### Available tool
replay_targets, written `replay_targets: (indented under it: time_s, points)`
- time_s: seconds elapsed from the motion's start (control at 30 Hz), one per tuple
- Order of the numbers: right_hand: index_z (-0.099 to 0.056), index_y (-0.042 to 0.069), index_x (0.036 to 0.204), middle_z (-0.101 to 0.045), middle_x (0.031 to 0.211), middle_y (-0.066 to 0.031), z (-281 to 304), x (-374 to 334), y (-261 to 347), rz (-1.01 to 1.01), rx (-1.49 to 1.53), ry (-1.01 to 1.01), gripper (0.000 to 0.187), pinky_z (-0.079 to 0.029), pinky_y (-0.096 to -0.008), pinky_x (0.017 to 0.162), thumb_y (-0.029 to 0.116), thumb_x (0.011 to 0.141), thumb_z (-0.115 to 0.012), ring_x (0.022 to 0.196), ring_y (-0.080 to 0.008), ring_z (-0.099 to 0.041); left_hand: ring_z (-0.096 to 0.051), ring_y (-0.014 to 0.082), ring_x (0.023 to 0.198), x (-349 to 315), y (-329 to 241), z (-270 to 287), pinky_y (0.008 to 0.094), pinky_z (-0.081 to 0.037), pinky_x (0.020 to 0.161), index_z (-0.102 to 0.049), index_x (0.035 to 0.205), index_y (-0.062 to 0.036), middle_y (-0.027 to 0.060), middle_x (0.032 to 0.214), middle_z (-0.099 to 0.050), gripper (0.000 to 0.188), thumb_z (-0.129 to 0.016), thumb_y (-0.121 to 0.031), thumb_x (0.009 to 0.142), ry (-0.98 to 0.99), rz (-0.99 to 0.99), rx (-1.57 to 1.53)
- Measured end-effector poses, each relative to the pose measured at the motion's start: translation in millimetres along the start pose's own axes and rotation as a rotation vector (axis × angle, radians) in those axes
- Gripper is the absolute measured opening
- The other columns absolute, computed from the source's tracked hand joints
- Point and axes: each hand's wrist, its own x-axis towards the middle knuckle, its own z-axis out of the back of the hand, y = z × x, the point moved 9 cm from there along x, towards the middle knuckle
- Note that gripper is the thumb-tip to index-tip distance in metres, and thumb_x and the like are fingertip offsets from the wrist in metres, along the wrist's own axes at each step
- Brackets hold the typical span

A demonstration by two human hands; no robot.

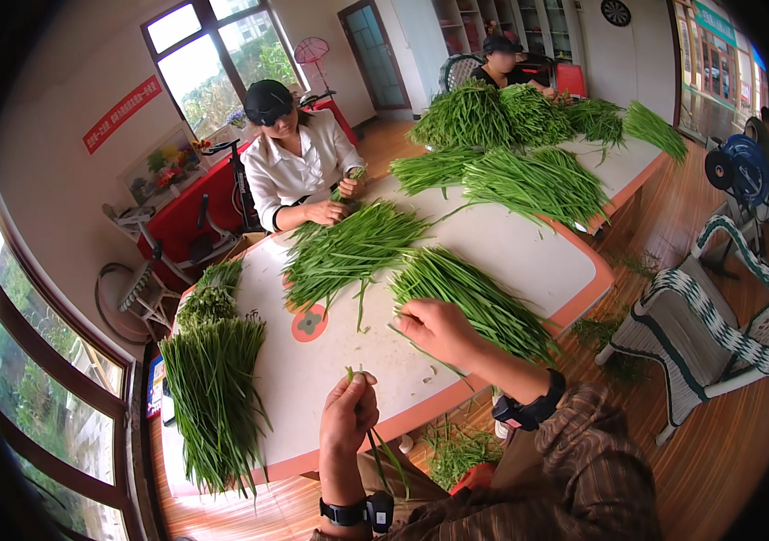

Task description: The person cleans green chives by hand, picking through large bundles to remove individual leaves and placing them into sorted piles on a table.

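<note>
While left hand (348, 413) grips green stalks (391, 458) | right hand (443, 331) closed, contents unclear | red banner (121, 114) bears writing

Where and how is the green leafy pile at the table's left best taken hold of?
Likely around the middle of the left pile, the left hand coming from its right side once free of its stalks: the pile's leaves lie roughly parallel, running near to far, and that flank faces open tabletop.
</note>
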Motion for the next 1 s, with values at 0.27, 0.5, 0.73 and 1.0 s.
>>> replay_targets:
  time_s: [0.27,0.5,0.73,1.0]
  points:
    - [-0.062,0.003,0.084,-0.064,0.072,-0.0092,-24,-79,-28,-0.053,-0.089,0.804,0.029,-0.047,-0.0351,0.061,0.031,0.078,-0.06,0.065,-0.0254,-0.06,-0.024,0.0051,0.043,10,-1,12,0.02,-0.022,0.039,-0.052,0.092,-0.0041,-0.0043,0.056,-0.033,0.017,-0.042,-0.018,0.092,-0.081,-0.062,-0.079]
    - [-0.063,0.004,0.074,-0.061,0.071,-0.0165,-23,-47,-73,-0.221,-0.505,0.436,0.018,-0.049,-0.0408,0.064,0.022,0.074,-0.058,0.071,-0.0336,-0.061,-0.027,0.0062,0.043,15,14,3,0.0202,-0.025,0.038,-0.05,0.094,-0.0044,-0.0026,0.059,-0.037,0.018,-0.041,-0.02,0.092,-0.067,0.003,-0.063]
    - [-0.063,0.002,0.07,-0.061,0.067,-0.0173,-56,-29,-96,-0.255,-0.638,0.475,0.016,-0.049,-0.0415,0.061,0.016,0.067,-0.056,0.066,-0.034,-0.061,-0.031,0.0065,0.043,16,23,9,0.0205,-0.026,0.039,-0.052,0.096,-0.0029,-0.0015,0.058,-0.041,0.02,-0.042,-0.019,0.092,-0.083,0.021,-0.064]
    - [-0.061,0.001,0.069,-0.061,0.066,-0.0171,-37,-23,-88,-0.263,-0.4,0.258,0.019,-0.049,-0.0421,0.06,0.02,0.067,-0.057,0.064,-0.0334,-0.061,-0.025,0.0063,0.045,25,36,25,0.0205,-0.022,0.039,-0.048,0.097,-0.0039,-0.0037,0.057,-0.03,0.018,-0.041,-0.019,0.092,-0.09,0.027,-0.175]
